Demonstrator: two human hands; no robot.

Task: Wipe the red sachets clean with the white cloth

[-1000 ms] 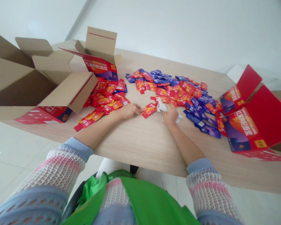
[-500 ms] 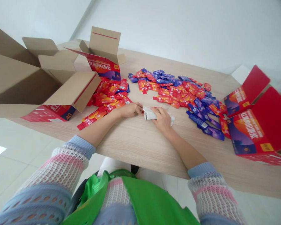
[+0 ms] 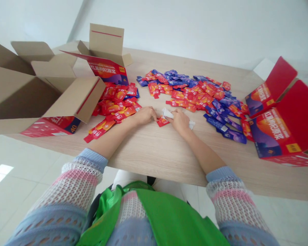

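Observation:
My left hand (image 3: 146,115) has its fingers curled around the left end of a small red sachet (image 3: 163,121), which lies flat on the wooden table (image 3: 143,147). In my right hand (image 3: 180,122) is a bunched white cloth (image 3: 166,113), held at the sachet's right end. Part of the cloth sticks out below the palm. To the left of my left hand lies a pile of red sachets (image 3: 118,106). Beyond both hands spreads a larger mixed heap of red and purple sachets (image 3: 195,94).
Open cardboard boxes stand at the left: a near box (image 3: 53,126) with wide flaps and a far red box (image 3: 109,70). Another open red box (image 3: 274,136) stands at the right. The table's front edge runs close to my body.
The red sachet between my hands now shows more, with the cloth tilted up and shifted right along it. My right hand has moved slightly right. The whole view has shifted a little.

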